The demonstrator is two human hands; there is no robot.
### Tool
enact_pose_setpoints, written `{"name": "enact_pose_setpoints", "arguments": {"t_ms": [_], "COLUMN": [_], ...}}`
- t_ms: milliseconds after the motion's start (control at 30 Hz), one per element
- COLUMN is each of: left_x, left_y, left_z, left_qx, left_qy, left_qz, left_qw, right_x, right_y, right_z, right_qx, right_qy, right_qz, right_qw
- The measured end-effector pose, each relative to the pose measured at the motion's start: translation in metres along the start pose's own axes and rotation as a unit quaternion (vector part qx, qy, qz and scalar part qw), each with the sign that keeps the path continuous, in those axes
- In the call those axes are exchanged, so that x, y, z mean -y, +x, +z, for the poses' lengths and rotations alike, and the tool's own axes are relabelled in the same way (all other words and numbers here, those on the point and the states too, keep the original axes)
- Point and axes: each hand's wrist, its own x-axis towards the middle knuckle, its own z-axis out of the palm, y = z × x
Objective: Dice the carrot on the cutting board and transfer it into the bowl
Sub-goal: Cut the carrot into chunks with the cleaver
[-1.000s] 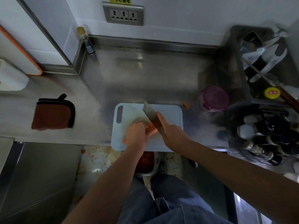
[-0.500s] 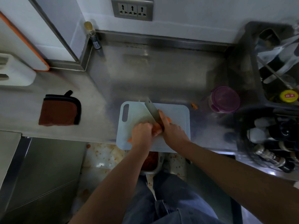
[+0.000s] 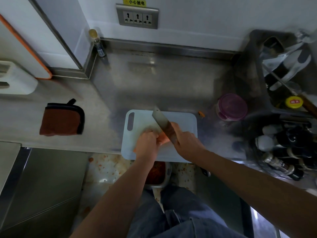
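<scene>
Cutting board (image 3: pixel 186 121): 1, pale blue plastic, a rounded rectangle with a slot handle at its left end, lying on the brushed stainless-steel bench (image 3: pixel 154 86) with its near edge over the bench lip. Carrot (image 3: pixel 164 139): 1, orange, lying on the board's near-left part, mostly covered by the left hand (image 3: pixel 147 143), whose curled fingers press down on it and hold it. Cleaver (image 3: pixel 160 119): 1, broad flat grey blade, set slantwise with its tip pointing away and to the left, its rear part over the carrot; whether the edge touches cannot be told. Right hand (image 3: pixel 186 140): clenched round the cleaver's hidden handle. Bowl (image 3: pixel 169 170): 1, grey metal, below the board's near edge, holding orange-red pieces. Also on the bench: 1 orange scrap (image 3: pixel 201 114) just right of the board, 1 round purple-lidded tub (image 3: pixel 232 107), 1 brown padded pot holder (image 3: pixel 61 118) with black trim.
</scene>
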Motion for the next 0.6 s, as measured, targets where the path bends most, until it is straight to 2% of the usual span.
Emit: {"name": "enact_pose_setpoints", "arguments": {"t_ms": [300,600], "left_x": [-0.002,0.000], "left_y": [0.003,0.002], "left_z": [-0.001,0.000], "left_qx": [-0.002,0.004], "left_qy": [-0.012,0.006], "left_qz": [-0.025,-0.014], "left_qw": [1.000,1.000], "right_x": [0.006,0.006], "right_y": [-0.002,0.010], "right_z": [0.009,0.029], "right_qx": [0.024,0.021], "right_qy": [-0.038,-0.040], "right_qz": [0.018,0.025], "right_qw": [0.999,0.999]}}
